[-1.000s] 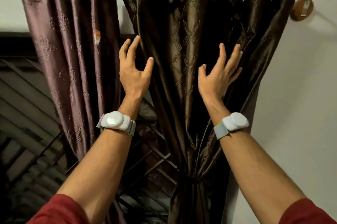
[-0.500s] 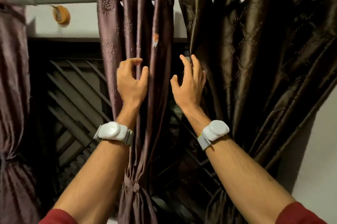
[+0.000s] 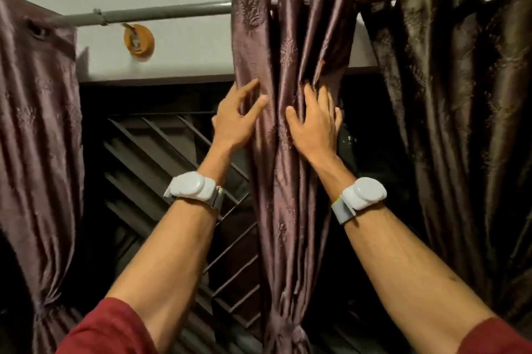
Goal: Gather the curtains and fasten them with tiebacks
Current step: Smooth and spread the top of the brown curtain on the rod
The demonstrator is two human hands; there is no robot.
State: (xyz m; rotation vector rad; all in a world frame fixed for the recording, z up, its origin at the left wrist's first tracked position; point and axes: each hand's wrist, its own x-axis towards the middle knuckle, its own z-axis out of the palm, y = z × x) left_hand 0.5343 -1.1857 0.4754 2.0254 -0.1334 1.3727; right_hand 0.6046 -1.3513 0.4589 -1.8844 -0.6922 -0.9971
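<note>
Satin folds of middle curtain [image 3: 290, 152] pressed between both hands: left hand [image 3: 234, 117] fingers straight on left pleats, right hand [image 3: 315, 126] flat on right pleats, neither clenched; panel hangs from rod [image 3: 161, 11], tieback [image 3: 283, 327] low; squeeze pleats evenly inward; knot detail dim, left fingertips partly hidden

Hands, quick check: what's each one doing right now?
Left hand: open, fingers on the middle curtain's left folds.
Right hand: open, flat against the same curtain's right folds.
</note>
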